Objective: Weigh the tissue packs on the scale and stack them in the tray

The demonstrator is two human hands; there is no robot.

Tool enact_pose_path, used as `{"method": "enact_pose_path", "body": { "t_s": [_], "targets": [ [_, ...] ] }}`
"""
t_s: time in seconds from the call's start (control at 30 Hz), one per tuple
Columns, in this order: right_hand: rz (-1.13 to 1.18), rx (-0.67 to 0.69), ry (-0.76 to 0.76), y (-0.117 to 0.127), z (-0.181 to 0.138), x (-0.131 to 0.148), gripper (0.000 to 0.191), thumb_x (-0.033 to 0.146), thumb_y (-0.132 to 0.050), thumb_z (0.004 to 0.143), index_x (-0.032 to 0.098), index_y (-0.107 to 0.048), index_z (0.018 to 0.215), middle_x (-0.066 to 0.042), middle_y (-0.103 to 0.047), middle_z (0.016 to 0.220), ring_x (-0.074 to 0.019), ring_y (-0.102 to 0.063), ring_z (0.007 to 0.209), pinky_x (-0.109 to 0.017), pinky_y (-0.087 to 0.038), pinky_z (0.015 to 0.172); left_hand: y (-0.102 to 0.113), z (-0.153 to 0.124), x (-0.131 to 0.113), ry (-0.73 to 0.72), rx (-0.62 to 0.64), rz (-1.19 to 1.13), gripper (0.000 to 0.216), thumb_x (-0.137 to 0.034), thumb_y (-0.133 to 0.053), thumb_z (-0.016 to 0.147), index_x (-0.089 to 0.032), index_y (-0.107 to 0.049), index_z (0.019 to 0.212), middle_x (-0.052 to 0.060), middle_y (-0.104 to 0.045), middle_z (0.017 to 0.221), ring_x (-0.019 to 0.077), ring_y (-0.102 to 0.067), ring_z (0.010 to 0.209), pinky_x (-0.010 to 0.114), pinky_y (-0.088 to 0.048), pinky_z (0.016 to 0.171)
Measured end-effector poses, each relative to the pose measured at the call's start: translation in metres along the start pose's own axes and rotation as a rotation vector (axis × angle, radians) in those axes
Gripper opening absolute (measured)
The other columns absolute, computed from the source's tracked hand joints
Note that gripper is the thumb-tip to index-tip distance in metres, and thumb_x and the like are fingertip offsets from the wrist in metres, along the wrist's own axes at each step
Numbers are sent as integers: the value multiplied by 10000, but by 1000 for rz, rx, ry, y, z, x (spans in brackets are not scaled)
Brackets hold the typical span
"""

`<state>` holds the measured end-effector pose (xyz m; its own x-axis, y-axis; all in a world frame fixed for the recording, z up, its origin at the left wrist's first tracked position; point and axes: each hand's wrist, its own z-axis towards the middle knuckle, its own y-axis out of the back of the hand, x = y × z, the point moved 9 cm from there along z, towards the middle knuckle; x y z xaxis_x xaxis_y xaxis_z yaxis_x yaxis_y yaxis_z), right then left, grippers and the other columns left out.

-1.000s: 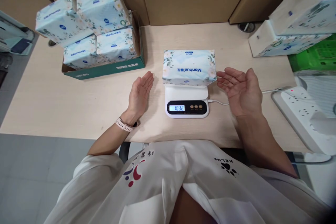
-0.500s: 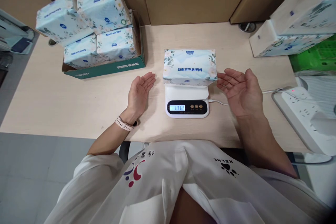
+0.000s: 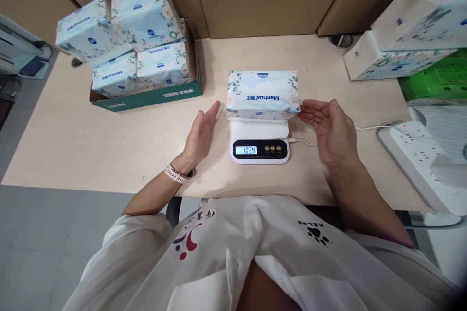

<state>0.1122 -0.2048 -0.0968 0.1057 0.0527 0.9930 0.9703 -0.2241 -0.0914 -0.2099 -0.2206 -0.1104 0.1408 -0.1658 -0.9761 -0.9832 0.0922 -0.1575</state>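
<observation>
Tissue pack [image 3: 262, 95] already lies flat on the scale [image 3: 260, 129], which reads 103.4, so we judge the weighing about done and only its removal left, with our left hand [image 3: 200, 136] and right hand [image 3: 330, 129] flanking it open-palmed, fingers loosely together, gripping nothing.

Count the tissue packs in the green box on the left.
4 visible: upper left pack, upper right pack, lower left pack, lower right pack; others may hide behind them.
</observation>
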Motion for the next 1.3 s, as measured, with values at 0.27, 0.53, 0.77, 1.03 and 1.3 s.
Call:
{"method": "enact_pose_path", "body": {
  "t_s": [0.27,0.53,0.77,1.03,1.3],
  "targets": [
    [-37,-60,100,6,-1,3,440,671,-612,1025,282,-813,1068,-67,-856,1080,-269,-806,1113,-558,-591,1194,3,2,2,-22,10,46,948,-868,-360,1026,-227,-502,1709,70,-312,1900,315,-196,1808,491,-132,1500],
    [-382,108,223,-14,-12,2,795,887,-455,1017,405,-542,1643,-59,-681,1631,-354,-520,1645,-712,-192,1437,5,22,6,-107,-36,82,928,-876,-534,976,-349,-443,1735,-15,-229,1931,316,-91,1827,491,-106,1499],
    [-560,481,360,-76,-43,-3,922,789,-489,1044,376,-231,1826,-88,-352,1885,-438,-293,1756,-821,-100,1414,-24,17,-30,-230,-6,-139,848,-739,-716,955,-347,-532,1683,59,-485,1819,348,-340,1761,526,-294,1453],
    [-472,854,678,-203,-61,70,1129,778,-557,1028,343,80,1852,-24,2,1953,-343,-33,1830,-667,-128,1488,61,-32,-125,-605,-504,-159,570,-601,-759,956,-392,-675,1480,-8,-685,1630,284,-494,1680,409,-497,1324],
    [-409,1018,632,-412,-48,89,1253,893,-489,960,106,-67,1839,-82,-94,1943,-299,-45,1832,-515,-98,1510,207,-45,-169,-690,-1065,-139,551,-451,-511,1068,-295,-554,1595,10,-703,1613,219,-543,1640,365,-502,1318]
  ]
}}
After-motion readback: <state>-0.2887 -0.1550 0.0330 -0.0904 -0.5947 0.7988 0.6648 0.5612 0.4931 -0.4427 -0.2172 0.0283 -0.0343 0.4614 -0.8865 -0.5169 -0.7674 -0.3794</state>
